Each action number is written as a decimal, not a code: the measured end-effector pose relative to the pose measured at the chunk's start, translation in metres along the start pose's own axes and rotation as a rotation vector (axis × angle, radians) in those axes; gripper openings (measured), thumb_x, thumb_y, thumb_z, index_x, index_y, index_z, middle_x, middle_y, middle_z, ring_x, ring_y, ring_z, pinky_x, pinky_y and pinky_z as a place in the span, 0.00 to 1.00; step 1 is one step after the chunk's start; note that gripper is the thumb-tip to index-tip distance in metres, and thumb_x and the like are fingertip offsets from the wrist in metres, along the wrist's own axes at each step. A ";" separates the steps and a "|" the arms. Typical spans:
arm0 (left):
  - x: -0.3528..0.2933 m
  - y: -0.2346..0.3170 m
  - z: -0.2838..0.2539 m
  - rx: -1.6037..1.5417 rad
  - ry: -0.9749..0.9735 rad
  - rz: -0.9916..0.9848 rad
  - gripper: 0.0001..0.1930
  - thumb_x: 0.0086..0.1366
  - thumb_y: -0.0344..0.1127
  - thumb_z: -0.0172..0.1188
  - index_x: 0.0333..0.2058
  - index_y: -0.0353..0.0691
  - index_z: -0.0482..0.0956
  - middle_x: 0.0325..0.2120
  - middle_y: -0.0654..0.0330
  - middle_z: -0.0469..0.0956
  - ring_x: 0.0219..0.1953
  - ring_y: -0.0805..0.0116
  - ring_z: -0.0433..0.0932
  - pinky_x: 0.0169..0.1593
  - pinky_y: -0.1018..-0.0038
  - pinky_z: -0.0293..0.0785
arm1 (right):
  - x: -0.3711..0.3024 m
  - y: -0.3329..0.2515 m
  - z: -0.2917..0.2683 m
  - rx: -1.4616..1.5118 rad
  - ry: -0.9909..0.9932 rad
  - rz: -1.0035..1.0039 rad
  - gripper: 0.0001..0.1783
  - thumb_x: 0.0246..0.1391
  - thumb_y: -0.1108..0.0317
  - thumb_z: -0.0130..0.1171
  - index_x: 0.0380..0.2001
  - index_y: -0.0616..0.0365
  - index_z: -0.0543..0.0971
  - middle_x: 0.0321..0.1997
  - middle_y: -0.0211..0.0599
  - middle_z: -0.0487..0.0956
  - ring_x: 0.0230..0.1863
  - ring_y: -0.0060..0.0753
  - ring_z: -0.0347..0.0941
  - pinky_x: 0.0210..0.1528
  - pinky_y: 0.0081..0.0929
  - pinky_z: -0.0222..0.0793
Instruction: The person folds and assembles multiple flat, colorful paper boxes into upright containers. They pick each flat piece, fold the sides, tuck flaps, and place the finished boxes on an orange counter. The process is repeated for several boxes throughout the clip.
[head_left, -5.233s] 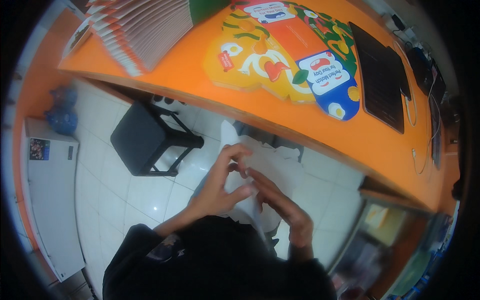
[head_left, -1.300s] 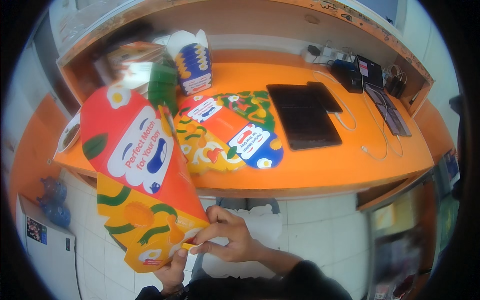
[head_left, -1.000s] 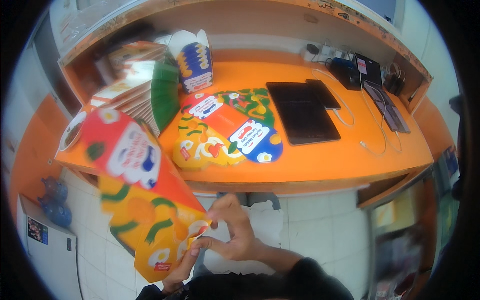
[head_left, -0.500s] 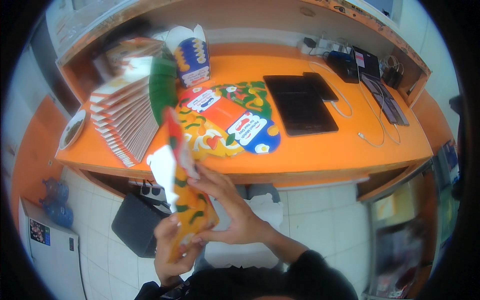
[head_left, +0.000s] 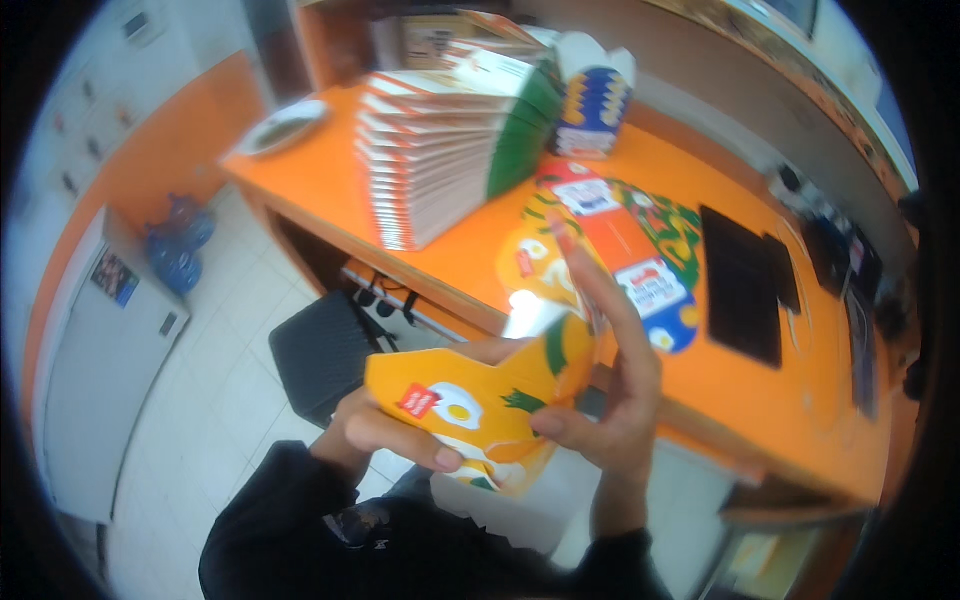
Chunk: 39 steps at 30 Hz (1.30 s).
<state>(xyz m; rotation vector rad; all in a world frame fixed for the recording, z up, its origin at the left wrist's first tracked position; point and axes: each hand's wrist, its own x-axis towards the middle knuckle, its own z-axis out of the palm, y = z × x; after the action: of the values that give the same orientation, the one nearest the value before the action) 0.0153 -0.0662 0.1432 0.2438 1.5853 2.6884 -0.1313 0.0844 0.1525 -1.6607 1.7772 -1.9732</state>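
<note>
Bright, even indoor light; a white glare patch on the desk point(head_left: 800, 420) edge near centre; motion blur softens everything; fisheye bends edges, black vignette from 12 round to 12.

Orange printed carton blank point(head_left: 470, 405), partly folded, held above lap.

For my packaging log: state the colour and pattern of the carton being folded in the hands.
Orange folded carton with fried-egg and green-leaf pictures and a small red label; seen in the head view.
</note>
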 end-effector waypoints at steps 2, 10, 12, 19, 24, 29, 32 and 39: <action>0.003 0.004 -0.006 -0.014 -0.011 0.027 0.43 0.40 0.35 0.68 0.58 0.35 0.62 0.44 0.49 0.76 0.46 0.55 0.77 0.49 0.70 0.72 | 0.002 -0.005 0.007 0.156 -0.054 0.092 0.43 0.35 0.56 0.74 0.55 0.62 0.69 0.54 0.48 0.72 0.58 0.45 0.67 0.57 0.35 0.61; -0.006 0.006 -0.023 -0.102 -0.048 0.028 0.48 0.33 0.33 0.68 0.60 0.37 0.61 0.49 0.46 0.73 0.50 0.51 0.75 0.55 0.68 0.70 | 0.003 -0.030 0.019 0.232 -0.137 0.186 0.31 0.46 0.64 0.67 0.51 0.70 0.70 0.47 0.47 0.77 0.46 0.34 0.75 0.46 0.23 0.70; -0.016 0.005 -0.022 -0.084 -0.035 0.023 0.47 0.34 0.33 0.68 0.60 0.36 0.61 0.50 0.46 0.73 0.50 0.50 0.74 0.55 0.67 0.69 | 0.003 -0.040 0.020 0.244 -0.175 0.248 0.31 0.43 0.66 0.65 0.50 0.71 0.70 0.51 0.49 0.76 0.51 0.33 0.72 0.53 0.25 0.65; -0.007 -0.004 -0.018 0.392 -0.334 0.567 0.23 0.49 0.27 0.66 0.46 0.34 0.76 0.48 0.51 0.75 0.52 0.58 0.73 0.57 0.68 0.64 | 0.015 -0.050 0.015 0.100 -0.431 -0.071 0.23 0.45 0.63 0.62 0.44 0.65 0.79 0.52 0.51 0.76 0.59 0.61 0.65 0.65 0.51 0.44; -0.037 0.017 0.004 0.649 -0.255 0.406 0.15 0.54 0.27 0.66 0.43 0.35 0.80 0.48 0.57 0.77 0.54 0.64 0.71 0.57 0.72 0.64 | -0.001 -0.066 0.013 -0.004 -0.420 -0.124 0.14 0.52 0.60 0.55 0.41 0.41 0.82 0.52 0.39 0.77 0.60 0.52 0.66 0.63 0.48 0.54; -0.029 0.026 -0.001 0.766 -0.210 0.383 0.18 0.61 0.31 0.57 0.51 0.38 0.73 0.46 0.57 0.75 0.53 0.63 0.72 0.55 0.71 0.64 | -0.006 -0.055 0.018 -0.133 -0.160 -0.151 0.14 0.50 0.76 0.59 0.41 0.54 0.81 0.45 0.37 0.80 0.51 0.38 0.75 0.59 0.41 0.65; -0.012 0.020 0.009 0.592 0.154 0.323 0.22 0.60 0.34 0.59 0.53 0.38 0.69 0.47 0.56 0.73 0.52 0.61 0.72 0.55 0.71 0.65 | 0.001 -0.037 0.024 -0.065 0.095 -0.024 0.11 0.51 0.81 0.56 0.38 0.66 0.80 0.40 0.43 0.81 0.47 0.37 0.77 0.58 0.38 0.67; 0.001 0.030 0.017 0.152 0.330 0.086 0.23 0.59 0.43 0.63 0.49 0.39 0.69 0.45 0.56 0.74 0.48 0.66 0.75 0.48 0.75 0.74 | 0.016 -0.045 0.007 -0.292 0.071 -0.227 0.10 0.46 0.80 0.59 0.34 0.63 0.82 0.37 0.41 0.82 0.43 0.38 0.79 0.52 0.34 0.71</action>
<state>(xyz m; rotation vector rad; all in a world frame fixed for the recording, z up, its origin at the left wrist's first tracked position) 0.0183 -0.0662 0.1776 -0.1442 1.9082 2.7893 -0.1068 0.0861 0.1944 -1.9810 2.0719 -1.9541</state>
